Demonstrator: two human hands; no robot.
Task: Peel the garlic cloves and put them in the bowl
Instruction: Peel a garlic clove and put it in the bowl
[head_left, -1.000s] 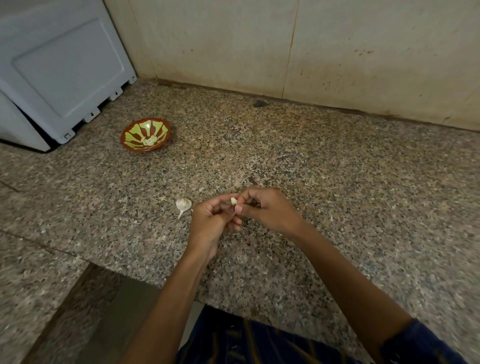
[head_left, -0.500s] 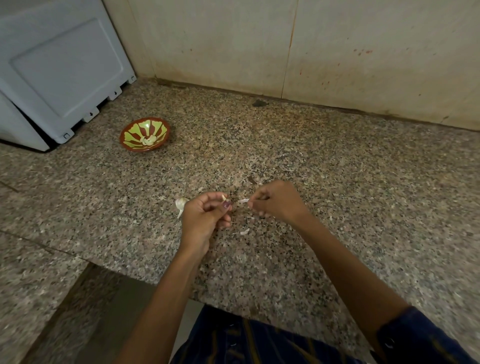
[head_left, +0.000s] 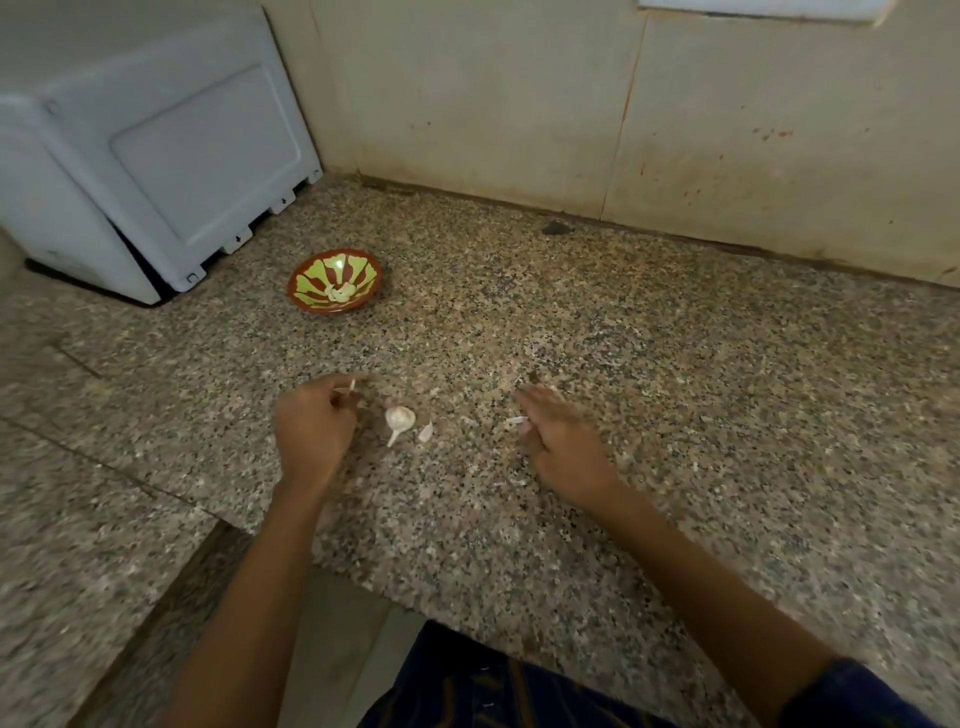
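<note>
Our left hand (head_left: 314, 431) pinches a peeled clove (head_left: 351, 386) at its fingertips, so we carry it gently beyond them to the bowl (head_left: 311, 270). Our right hand (head_left: 558, 441) lies with straight fingers, a skin scrap (head_left: 517, 420) beside them; the remaining garlic (head_left: 399, 420) waits between both hands.

A home kitchen, seen from above a stone counter.

Speckled granite counter (head_left: 649, 374) running up to a plain beige tiled wall (head_left: 519, 104) with small red splashes on it. A white plastic box-like appliance (head_left: 156, 166) parked in the far left corner. A little red and green painted bowl (head_left: 358, 267) with peeled garlic cloves (head_left: 338, 292) inside, and a bit of garlic bulb (head_left: 399, 418) with loose papery skins lying out on the stone.
</note>
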